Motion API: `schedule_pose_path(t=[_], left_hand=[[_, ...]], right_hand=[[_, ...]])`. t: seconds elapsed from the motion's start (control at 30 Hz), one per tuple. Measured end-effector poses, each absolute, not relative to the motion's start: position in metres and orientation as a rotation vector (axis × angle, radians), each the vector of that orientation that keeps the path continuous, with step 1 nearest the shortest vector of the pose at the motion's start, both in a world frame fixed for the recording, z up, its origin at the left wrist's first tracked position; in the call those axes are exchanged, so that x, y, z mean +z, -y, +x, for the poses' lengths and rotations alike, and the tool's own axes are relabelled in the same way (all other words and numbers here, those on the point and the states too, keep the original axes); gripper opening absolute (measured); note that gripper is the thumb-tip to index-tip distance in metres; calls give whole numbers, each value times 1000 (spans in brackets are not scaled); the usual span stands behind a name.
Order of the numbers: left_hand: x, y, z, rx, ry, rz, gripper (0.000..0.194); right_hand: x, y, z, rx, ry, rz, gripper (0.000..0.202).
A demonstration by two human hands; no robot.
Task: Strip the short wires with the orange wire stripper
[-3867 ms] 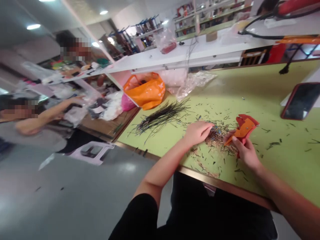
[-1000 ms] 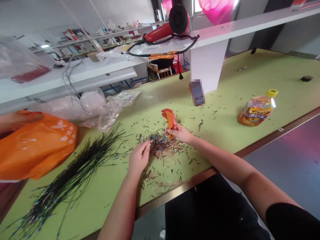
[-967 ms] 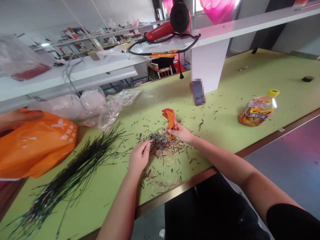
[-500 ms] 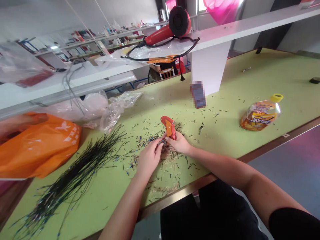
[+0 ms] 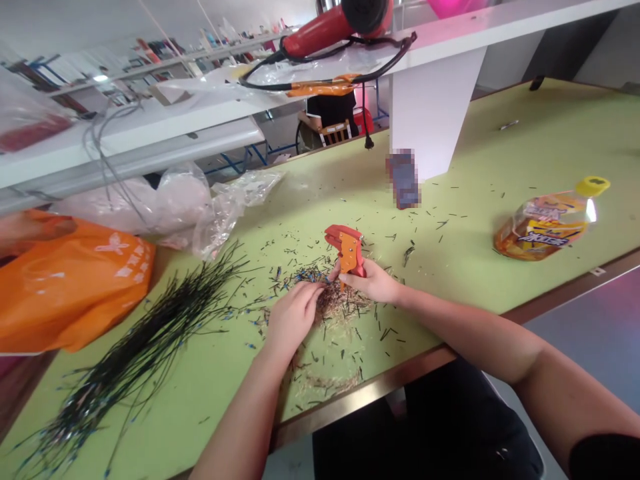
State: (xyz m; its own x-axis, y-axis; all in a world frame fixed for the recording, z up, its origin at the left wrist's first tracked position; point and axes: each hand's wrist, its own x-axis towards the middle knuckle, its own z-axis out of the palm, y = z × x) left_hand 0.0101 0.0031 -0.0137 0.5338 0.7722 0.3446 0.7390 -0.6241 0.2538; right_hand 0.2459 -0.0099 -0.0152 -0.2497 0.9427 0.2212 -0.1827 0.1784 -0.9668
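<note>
An orange-and-red hand tool (image 5: 350, 252) stands upright in my right hand (image 5: 375, 281), whose fingers wrap round its lower part. Just left of it, my left hand (image 5: 295, 313) has its fingers pressed together near the scraps; what they hold, if anything, is too small to tell. Beneath both hands lies a pile of short black and blue offcuts and copper-coloured bits (image 5: 340, 303). A long bundle of thin black wires (image 5: 160, 327) with blue bits at the ends stretches over the green table (image 5: 225, 393) on the left.
At the far left another person's hand (image 5: 30, 230) is at an orange bag (image 5: 75, 280). Clear plastic bags (image 5: 200, 213) lie behind the wires. A blurred phone-like object (image 5: 404, 179) leans by the shelf's support. A bottle (image 5: 545, 223) lies right; a red heat gun (image 5: 320, 33) rests above.
The view has shifted and come a little closer. My left hand's fingers have drawn slightly away from the tool, which my right hand still holds. A seated person now shows beyond the shelf.
</note>
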Motion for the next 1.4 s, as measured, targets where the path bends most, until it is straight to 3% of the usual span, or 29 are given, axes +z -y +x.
schedule_pose_path(t=[0.1, 0.23, 0.43, 0.9, 1.4], left_hand=[[-9, -7, 5, 957, -1352, 2504, 34], [-2, -7, 2, 1289, -1448, 2240, 31], [5, 0, 3, 1403, -1353, 2208, 28], [5, 0, 5, 1317, -1223, 2391, 29], [1, 0, 8, 1287, -1223, 2358, 28]], right_hand=[[-10, 12, 252, 1442, 1302, -750, 31], [-8, 10, 266, 1922, 1131, -659, 41], [-14, 10, 269, 2307, 1004, -512, 49], [-10, 14, 276, 2450, 1131, -341, 59], [-5, 21, 268, 2398, 1173, -387, 52]])
